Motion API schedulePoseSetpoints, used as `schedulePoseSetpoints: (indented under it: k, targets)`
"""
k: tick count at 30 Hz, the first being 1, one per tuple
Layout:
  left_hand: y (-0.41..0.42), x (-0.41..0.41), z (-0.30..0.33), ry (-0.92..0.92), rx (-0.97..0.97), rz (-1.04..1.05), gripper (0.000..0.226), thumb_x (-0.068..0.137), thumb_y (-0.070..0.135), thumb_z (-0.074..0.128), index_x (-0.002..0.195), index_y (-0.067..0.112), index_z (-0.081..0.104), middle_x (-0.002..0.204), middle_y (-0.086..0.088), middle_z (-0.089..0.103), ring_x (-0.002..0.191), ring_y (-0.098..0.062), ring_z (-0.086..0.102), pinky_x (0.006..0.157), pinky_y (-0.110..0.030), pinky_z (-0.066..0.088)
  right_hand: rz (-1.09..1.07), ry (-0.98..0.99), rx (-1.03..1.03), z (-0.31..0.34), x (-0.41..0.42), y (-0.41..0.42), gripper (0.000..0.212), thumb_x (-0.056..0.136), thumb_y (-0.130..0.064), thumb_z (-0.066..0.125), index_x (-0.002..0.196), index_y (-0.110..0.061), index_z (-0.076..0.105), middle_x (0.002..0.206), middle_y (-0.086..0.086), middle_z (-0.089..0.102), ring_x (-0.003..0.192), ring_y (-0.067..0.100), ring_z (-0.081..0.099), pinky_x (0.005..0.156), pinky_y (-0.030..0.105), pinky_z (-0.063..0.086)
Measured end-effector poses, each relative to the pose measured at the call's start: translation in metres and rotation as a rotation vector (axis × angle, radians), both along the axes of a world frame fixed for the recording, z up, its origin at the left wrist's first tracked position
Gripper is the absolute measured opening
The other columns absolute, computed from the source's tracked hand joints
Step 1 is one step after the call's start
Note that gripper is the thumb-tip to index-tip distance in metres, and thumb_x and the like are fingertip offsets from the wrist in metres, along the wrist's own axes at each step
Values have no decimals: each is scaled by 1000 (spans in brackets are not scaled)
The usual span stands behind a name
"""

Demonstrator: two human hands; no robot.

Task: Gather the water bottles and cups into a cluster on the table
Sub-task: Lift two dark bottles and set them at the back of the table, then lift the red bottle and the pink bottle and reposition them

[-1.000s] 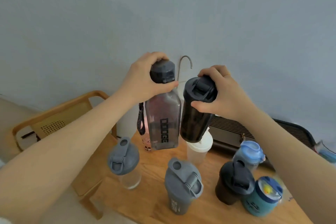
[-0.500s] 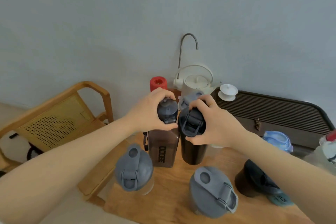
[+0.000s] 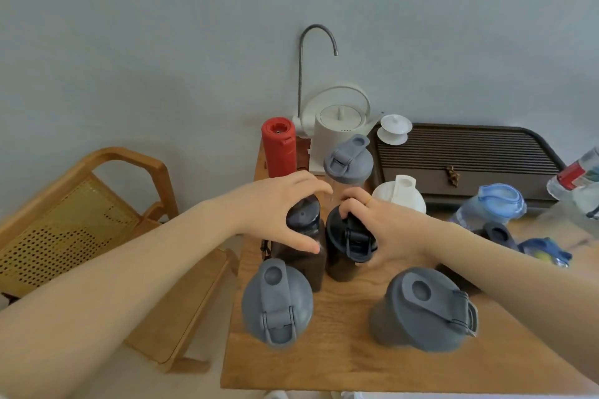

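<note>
On the wooden table two dark bottles stand side by side, touching: the left hand has its fingers curled around the cap of the square smoky bottle, the right hand grips the lid of the round black shaker. Three grey-lidded shakers surround them: front left, front right, behind. One red bottle stands at the back beside one white kettle. Contents and lettering cannot be made out.

soft even daylight, kinda flat, no glare; faint shadows under bottles on table; wide-angle bends edges hard, chair warped; whole frame bit soft, blue bottles far right smeared
</note>
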State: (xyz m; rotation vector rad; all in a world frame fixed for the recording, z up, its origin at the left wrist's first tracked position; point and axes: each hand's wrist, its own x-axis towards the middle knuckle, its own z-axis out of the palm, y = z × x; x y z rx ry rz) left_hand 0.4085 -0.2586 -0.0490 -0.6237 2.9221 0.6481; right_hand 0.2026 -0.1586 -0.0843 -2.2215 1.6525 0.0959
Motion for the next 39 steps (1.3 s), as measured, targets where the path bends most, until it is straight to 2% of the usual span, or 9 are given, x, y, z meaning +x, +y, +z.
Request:
schedulePoseSetpoints:
  k: [5, 8, 10, 16, 27, 31, 33, 36, 39]
  targets:
    - [0, 7, 1, -5, -271, 114, 74, 65, 71, 57, 122, 28, 37, 114, 8, 52, 96, -16, 55, 77, -32, 51, -123, 66, 56, 16, 9, 7, 97, 65, -63, 68, 142, -32, 18, 156, -6, 0, 138, 22, 22, 106, 39, 37]
    - [4, 11, 2, 62, -79, 106, 67, 67, 58, 67, 121, 28, 40, 107, 9, 49, 95, -13, 51, 83, -34, 51, -289, 22, 41, 13, 21, 3, 97, 67, -63, 67, 143, -25, 20, 151, 0, 17, 130, 27, 39, 99, 42, 44]
    - [8, 14, 2, 99, 13, 69, 63, 68, 47, 71, 121, 28, 43, 109, 8, 48, 99, -12, 49, 87, -33, 48, -321, 75, 76, 7, 27, -1, 98, 65, -60, 70, 142, -25, 21, 147, 5, 19, 120, 33, 47, 93, 44, 49]
    - [10, 30, 5, 117, 41, 11, 63, 69, 28, 74, 127, 31, 47, 125, 9, 49, 112, -7, 46, 94, -27, 43, -307, 160, 57, 3, 38, 1, 92, 65, -43, 73, 139, -25, 22, 139, 12, 22, 100, 36, 53, 70, 36, 52]
    - [16, 39, 6, 86, 90, 278, 64, 73, 32, 73, 128, 38, 41, 115, 16, 37, 105, -4, 39, 85, -19, 34, -128, 205, 233, 15, 45, 11, 98, 67, -51, 74, 142, -29, 14, 147, 12, 15, 110, 37, 52, 88, 43, 52]
    - [22, 45, 1, 94, 133, 334, 78, 73, 36, 73, 138, 34, 29, 134, 11, 39, 117, -4, 38, 93, -18, 30, -90, 219, 248, 23, 43, 3, 92, 70, -64, 64, 141, -24, 23, 147, 9, 24, 123, 35, 41, 99, 46, 43]
    - [21, 48, 0, 103, 183, 367, 77, 78, 36, 67, 141, 32, 22, 143, 9, 35, 125, -8, 36, 96, -19, 30, -111, 25, 161, 33, 43, -5, 75, 79, -57, 59, 138, -20, 33, 145, 6, 30, 127, 30, 40, 102, 42, 39]
    - [6, 54, 2, 222, 302, 492, 59, 90, 37, 47, 142, 29, 21, 134, 6, 43, 114, -11, 46, 92, -24, 36, -149, -177, -59, 39, 46, -28, 47, 90, -31, 54, 132, -13, 43, 139, 7, 42, 126, 22, 41, 102, 34, 36]
    - [-23, 60, -6, 402, 402, 688, 58, 91, 38, 46, 142, 25, 21, 123, 8, 50, 108, -14, 55, 95, -32, 43, -118, -187, -101, 18, 53, -50, 49, 88, -12, 55, 135, -16, 41, 142, 7, 41, 128, 23, 41, 104, 31, 35]
